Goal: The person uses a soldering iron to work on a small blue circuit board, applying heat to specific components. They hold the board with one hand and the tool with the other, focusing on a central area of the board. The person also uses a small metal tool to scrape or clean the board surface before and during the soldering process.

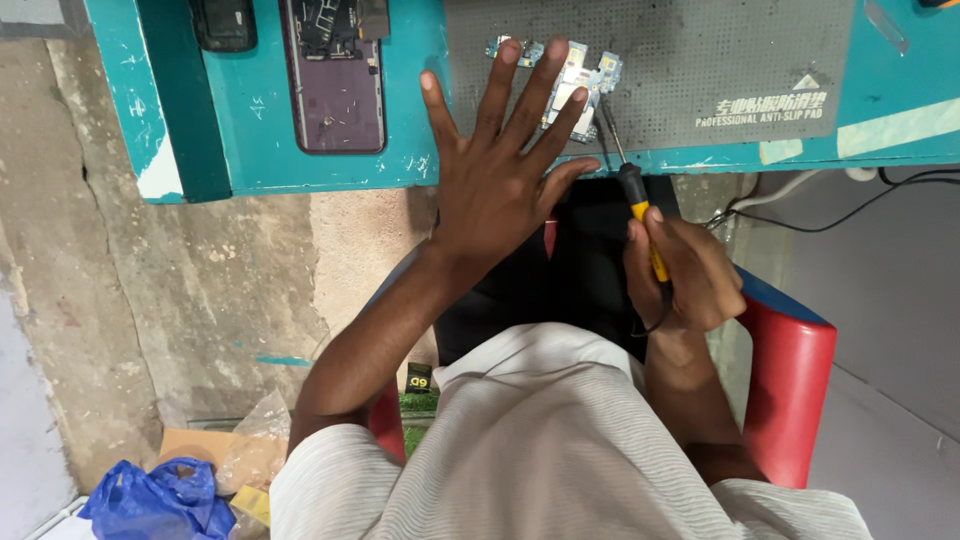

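The person sits on a red chair (790, 385) at a teal workbench (255, 110), seen from above. The left hand (500, 170) is spread flat, fingers fanned wide, with the palm over the bench's front edge and the fingertips reaching onto a grey perforated anti-slip mat (700, 50). Under the middle and ring fingertips lies a small phone circuit board (575, 75), pale blue and silver, resting on the mat near its lower left corner; the fingers appear to press it down, though real contact cannot be confirmed from this angle.

The right hand (685, 270) is closed around a precision screwdriver (635, 195) with a black and yellow handle, the thumb and fingers wrapped about the lower handle. The thin metal shaft points up and slightly left, its tip at the right edge of the circuit board, just beside the left hand's little finger.

To the left of the mat, a disassembled phone (335, 75) with a purple-toned open back lies face down on the bench, and a dark device (223, 22) sits beside it at the top edge. On the floor at lower left lie a blue plastic bag (160, 500) and a clear plastic bag (255, 445). Black cables (850, 205) hang below the bench at the right.
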